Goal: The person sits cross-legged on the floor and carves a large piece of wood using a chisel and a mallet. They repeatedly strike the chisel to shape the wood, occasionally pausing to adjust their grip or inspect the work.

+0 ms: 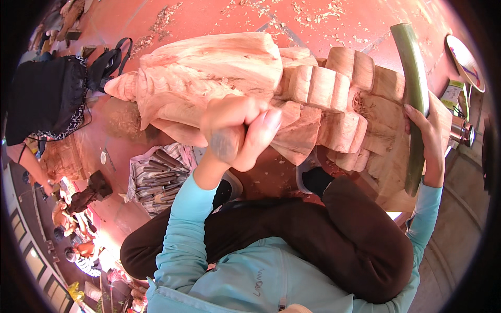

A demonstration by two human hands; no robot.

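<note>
My left hand (245,128) is closed around a carving chisel (225,145), its round wooden butt pointing up at me. The chisel's blade is hidden under the fist. Below it lies a large pale wood carving (209,60), with a pointed, draped form at the left and stacked rounded blocks at the right. On the right, my right hand (432,136) grips a long, slightly curved green club (409,68) near its middle. The club slants over the carving's right end.
A striped cloth roll of several carving tools (159,175) lies left of my knees. Wood shavings (313,13) litter the red floor. A black-clad person (47,99) bends at the left. A metal flask (462,130) and a round dish-like object (464,62) are at the far right.
</note>
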